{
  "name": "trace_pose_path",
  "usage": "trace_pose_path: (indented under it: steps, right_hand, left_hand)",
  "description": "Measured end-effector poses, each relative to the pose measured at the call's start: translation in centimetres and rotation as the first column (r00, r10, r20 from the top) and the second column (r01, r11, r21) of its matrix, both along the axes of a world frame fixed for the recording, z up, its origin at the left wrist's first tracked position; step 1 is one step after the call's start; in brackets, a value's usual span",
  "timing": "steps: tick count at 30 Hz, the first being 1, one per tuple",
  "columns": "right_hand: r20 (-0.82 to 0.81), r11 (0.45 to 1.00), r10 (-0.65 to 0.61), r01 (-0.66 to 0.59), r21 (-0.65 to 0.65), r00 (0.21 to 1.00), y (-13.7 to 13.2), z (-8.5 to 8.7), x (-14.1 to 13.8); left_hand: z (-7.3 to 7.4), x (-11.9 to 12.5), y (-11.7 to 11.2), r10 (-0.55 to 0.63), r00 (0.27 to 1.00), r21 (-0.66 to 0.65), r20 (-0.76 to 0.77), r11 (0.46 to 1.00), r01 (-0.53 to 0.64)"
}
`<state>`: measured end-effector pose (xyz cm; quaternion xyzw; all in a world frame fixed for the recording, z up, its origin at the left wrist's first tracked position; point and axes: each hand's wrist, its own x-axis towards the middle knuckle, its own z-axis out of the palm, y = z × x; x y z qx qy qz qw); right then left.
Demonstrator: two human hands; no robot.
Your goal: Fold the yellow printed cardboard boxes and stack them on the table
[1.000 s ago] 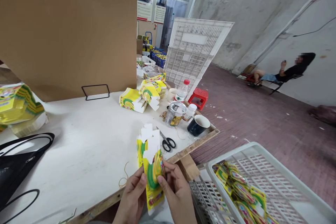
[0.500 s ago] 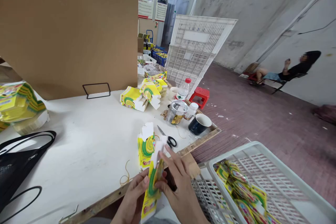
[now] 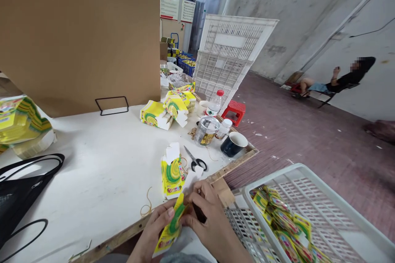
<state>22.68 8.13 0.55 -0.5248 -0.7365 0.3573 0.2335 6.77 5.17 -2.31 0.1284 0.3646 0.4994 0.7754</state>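
Observation:
My left hand (image 3: 156, 226) and my right hand (image 3: 211, 224) both grip a flat yellow and green carton (image 3: 170, 226) at the near edge of the white table (image 3: 101, 181). The carton is tilted, with its white flaps up near my right fingers. A second folded carton (image 3: 172, 171) of the same print lies on the table just beyond my hands. Black-handled scissors (image 3: 194, 161) lie to its right.
A white crate (image 3: 311, 185) at lower right holds several yellow sachets (image 3: 284, 222). More cartons (image 3: 165, 111), a jar (image 3: 205, 130), a bottle (image 3: 214, 104) and a dark cup (image 3: 233, 144) sit at the table's right. A black bag (image 3: 21, 189) lies left. A person reclines far right.
My hands have lowered the held carton and tilted it toward me. The second carton, held with it a second ago, now lies on the table.

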Motion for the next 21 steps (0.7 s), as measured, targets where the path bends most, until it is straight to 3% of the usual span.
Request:
trace_pose_path:
  steps: [2,4,6,10,12,16,18,21]
  right_hand:
    - [-0.031,0.999,0.016,-0.015,0.028,0.999,-0.1,-0.5,0.3]
    - [-0.112,0.993,-0.062,0.072,0.089,0.992,-0.3,-1.4,0.5]
    - [-0.214,0.978,-0.168,0.19,0.088,0.962,-0.6,-2.3,0.3]
    - [-0.359,0.977,-0.186,0.132,-0.169,0.915,-1.3,-3.1,-0.8]
    - [-0.362,0.968,-0.218,0.154,-0.197,0.906,-1.4,-3.3,-1.3]
    - [-0.346,0.958,-0.285,0.25,-0.143,0.894,-1.1,-4.2,-1.2]
    - [-0.376,0.954,-0.29,0.233,-0.189,0.88,-0.9,-4.6,-0.8]
    - [-0.485,0.957,-0.268,0.174,-0.23,0.832,-0.7,-4.5,-0.2]
  left_hand:
    - [-0.2,-0.3,0.1,0.057,0.997,-0.061,-0.056,0.996,-0.06]
    - [-0.7,-0.4,0.2,0.112,0.99,-0.086,-0.083,0.989,-0.119]
    - [-1.3,-0.3,0.3,0.111,0.992,-0.032,-0.063,0.993,-0.113]
    - [-1.8,0.7,0.5,0.139,0.985,0.119,-0.104,0.985,-0.127]
    - [-1.8,1.1,0.5,0.164,0.974,0.155,-0.156,0.978,-0.14]
    - [-1.8,0.7,0.7,0.145,0.927,0.26,-0.347,0.964,-0.053]
    - [-1.7,0.3,0.7,0.129,0.886,0.3,-0.445,0.954,0.012]
    - [-1.3,-0.2,0.3,0.13,0.891,0.342,-0.435,0.939,0.03]
